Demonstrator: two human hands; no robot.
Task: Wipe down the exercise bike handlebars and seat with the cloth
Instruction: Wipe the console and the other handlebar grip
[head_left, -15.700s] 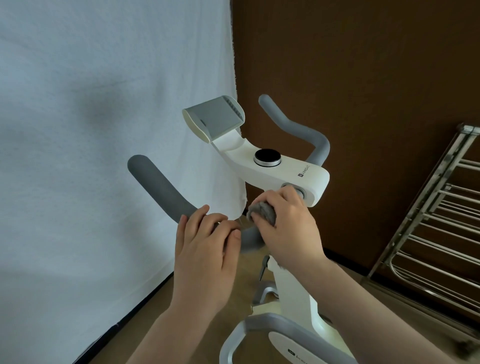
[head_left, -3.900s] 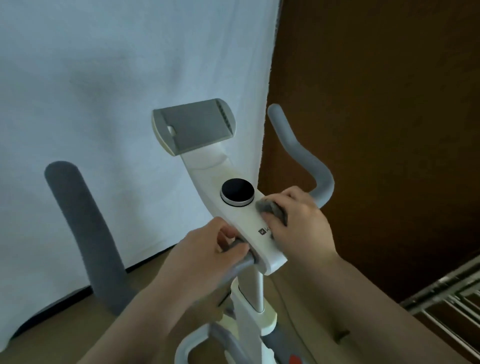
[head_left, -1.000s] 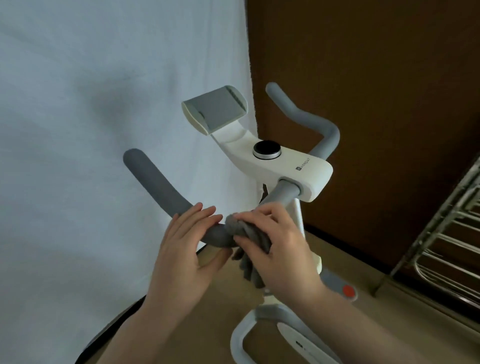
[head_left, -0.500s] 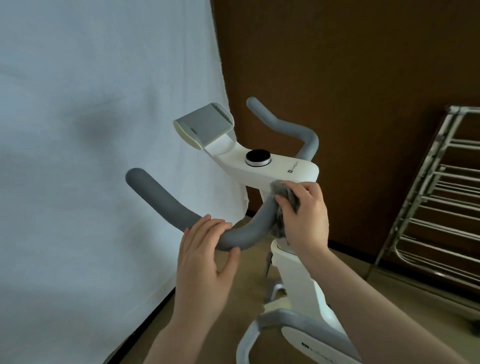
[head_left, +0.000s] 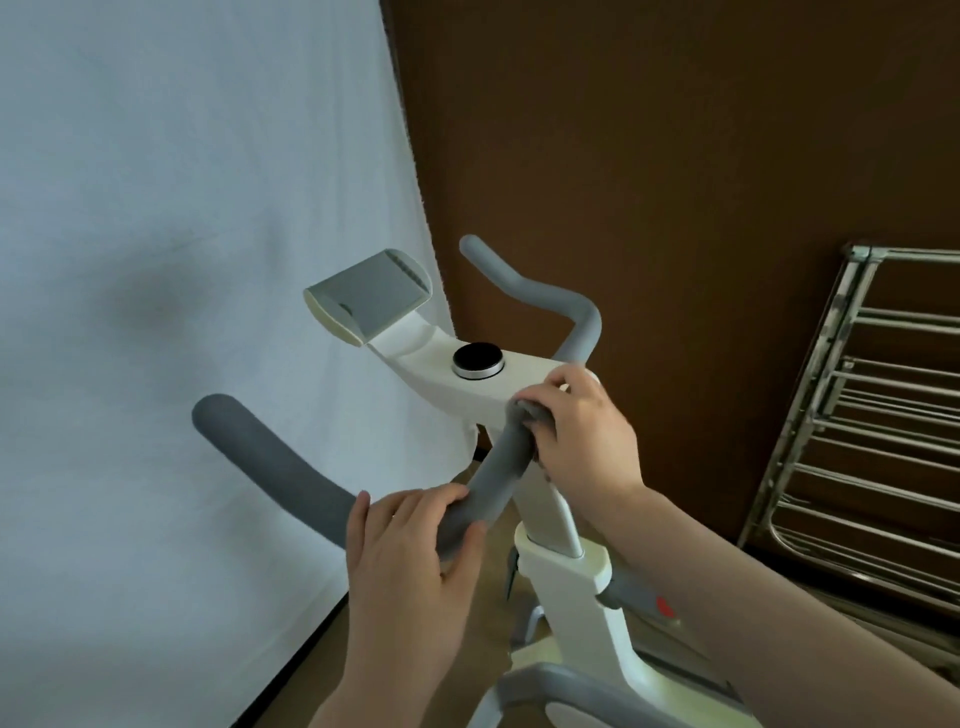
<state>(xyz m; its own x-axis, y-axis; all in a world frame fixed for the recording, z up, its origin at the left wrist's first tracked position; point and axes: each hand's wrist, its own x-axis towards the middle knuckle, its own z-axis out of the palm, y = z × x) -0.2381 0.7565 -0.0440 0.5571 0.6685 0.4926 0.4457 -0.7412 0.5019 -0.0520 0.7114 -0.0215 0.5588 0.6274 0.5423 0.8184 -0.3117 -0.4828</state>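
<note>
Closest to the camera, the left hand (head_left: 410, 551) is wrapped around the near handlebar (head_left: 291, 478), fingers curled over the top and thumb hooked under at the bend, so it's clamped on, probably just steadying things. That grey bar looks foam-padded, so I'd guess it's grippy and a bit squishy, not slippery, and the cloth will drag on it instead of gliding. A little further up, the right hand (head_left: 582, 441) has the cloth (head_left: 524, 415) bunched in its fingers and pressed against the bar right where it meets the white console (head_left: 467, 395). The cloth is small, soft and floppy; only a grey wad pokes out past the fingers, so balling it up like this seems the sensible way to hold it. I'd say this is the inner end of the near bar getting wiped. Beyond that sit the round black knob (head_left: 477, 359) and the tilted grey holder (head_left: 369, 301), then the far handlebar (head_left: 545, 296) curving up against the brown wall (head_left: 675, 156). The seat isn't in view at all. A metal rack (head_left: 872, 441) leans off to the right.
</note>
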